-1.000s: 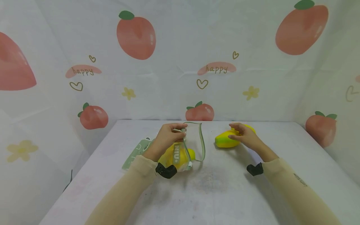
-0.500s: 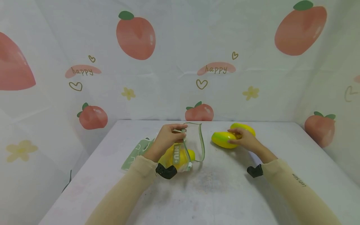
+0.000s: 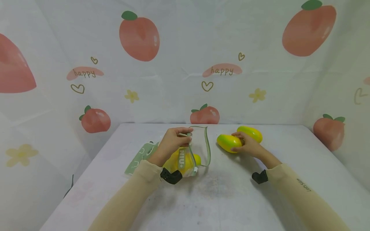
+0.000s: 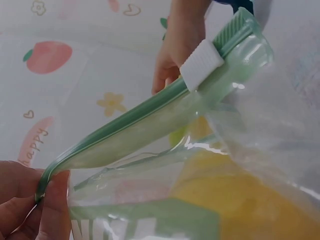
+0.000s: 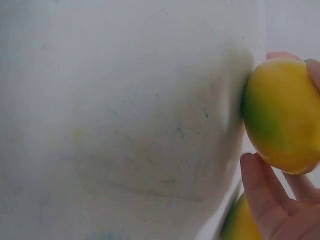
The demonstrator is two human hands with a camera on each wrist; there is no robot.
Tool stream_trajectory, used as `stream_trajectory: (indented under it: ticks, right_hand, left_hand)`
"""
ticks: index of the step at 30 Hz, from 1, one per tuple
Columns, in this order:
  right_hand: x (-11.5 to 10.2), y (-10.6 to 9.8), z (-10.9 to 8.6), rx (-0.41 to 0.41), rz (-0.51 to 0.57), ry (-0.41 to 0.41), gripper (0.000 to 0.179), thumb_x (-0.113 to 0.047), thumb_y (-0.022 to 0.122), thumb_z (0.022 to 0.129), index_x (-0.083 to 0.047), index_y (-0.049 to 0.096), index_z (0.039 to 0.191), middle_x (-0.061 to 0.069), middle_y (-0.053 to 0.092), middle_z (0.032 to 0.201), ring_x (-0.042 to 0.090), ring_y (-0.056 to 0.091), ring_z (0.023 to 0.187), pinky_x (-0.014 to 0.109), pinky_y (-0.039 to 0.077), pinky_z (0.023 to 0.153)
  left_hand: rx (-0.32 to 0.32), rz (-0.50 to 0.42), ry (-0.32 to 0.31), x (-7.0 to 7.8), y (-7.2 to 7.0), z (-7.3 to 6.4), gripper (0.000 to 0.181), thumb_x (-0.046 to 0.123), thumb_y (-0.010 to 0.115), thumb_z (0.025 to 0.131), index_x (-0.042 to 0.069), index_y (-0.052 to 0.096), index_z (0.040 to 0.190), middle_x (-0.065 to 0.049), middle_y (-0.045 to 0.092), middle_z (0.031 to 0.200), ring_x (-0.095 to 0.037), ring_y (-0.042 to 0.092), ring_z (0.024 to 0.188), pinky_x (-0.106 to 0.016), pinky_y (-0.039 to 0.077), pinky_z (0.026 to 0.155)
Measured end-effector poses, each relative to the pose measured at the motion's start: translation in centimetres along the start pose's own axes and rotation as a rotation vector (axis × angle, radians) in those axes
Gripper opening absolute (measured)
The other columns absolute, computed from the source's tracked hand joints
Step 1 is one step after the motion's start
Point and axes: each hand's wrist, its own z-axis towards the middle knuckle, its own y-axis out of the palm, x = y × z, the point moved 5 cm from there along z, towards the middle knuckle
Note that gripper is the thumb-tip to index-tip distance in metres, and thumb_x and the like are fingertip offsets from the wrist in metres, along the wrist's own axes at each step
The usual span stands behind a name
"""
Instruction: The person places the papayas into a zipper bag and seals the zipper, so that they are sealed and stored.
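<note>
I've got a long cream left sleeve (image 3: 127,199) and a matching right sleeve (image 3: 302,200) with some small dark lettering (image 3: 304,185) on it, plus a pair of chunky black wrist gadgets (image 3: 171,176), kinda bent-looking.

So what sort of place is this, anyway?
Perhaps a small staged work area: a white table set against a creased, fruit-printed backdrop, with a black device worn at each wrist.
</note>
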Motion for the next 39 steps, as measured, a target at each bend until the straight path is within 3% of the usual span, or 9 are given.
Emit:
stream_trajectory:
  ticks: [9, 22, 29, 39]
  right_hand:
    - [-0.2, 0.3, -0.3, 0.010, -0.018, 0.006, 0.073, -0.030, 0.077, 0.083, -0.004, 0.040, 0.139, 0.029, 0.041, 0.143, 0.047, 0.039, 0.130, 0.063, 0.032, 0.108]
    - [-0.4, 0.8, -0.3, 0.045, -0.014, -0.014, 0.071, -0.031, 0.078, 0.082, -0.004, 0.042, 0.138, 0.026, 0.046, 0.139, 0.045, 0.045, 0.124, 0.059, 0.040, 0.103]
    - [-2.0, 0.3, -0.9, 0.063, 0.029, -0.053, 0.069, -0.028, 0.076, 0.084, -0.006, 0.041, 0.139, 0.024, 0.047, 0.136, 0.041, 0.053, 0.113, 0.048, 0.049, 0.092]
    - [-4.1, -0.9, -2.0, 0.094, 0.101, -0.089, 0.070, -0.029, 0.074, 0.086, -0.012, 0.036, 0.142, 0.024, 0.042, 0.140, 0.046, 0.054, 0.115, 0.049, 0.054, 0.090]
  left_hand:
    - [0.003, 0.009, 0.021, 0.2, 0.0, -0.1, 0.036, 0.005, 0.066, 0.088, 0.009, 0.067, 0.124, -0.014, 0.065, 0.113, -0.015, 0.066, 0.084, -0.031, 0.059, 0.081]
    - [0.005, 0.014, 0.005, 0.2, -0.2, -0.1, 0.036, 0.007, 0.067, 0.089, 0.010, 0.067, 0.125, -0.019, 0.063, 0.118, -0.015, 0.066, 0.086, -0.032, 0.059, 0.082]
    - [0.004, 0.006, -0.004, 0.2, -0.2, -0.1, 0.036, 0.006, 0.066, 0.089, 0.010, 0.066, 0.125, -0.021, 0.061, 0.119, -0.015, 0.066, 0.086, -0.032, 0.059, 0.083]
    - [0.001, 0.009, 0.010, 0.4, -0.3, -0.1, 0.036, 0.005, 0.065, 0.089, 0.010, 0.066, 0.125, -0.020, 0.061, 0.120, -0.015, 0.066, 0.087, -0.032, 0.059, 0.083]
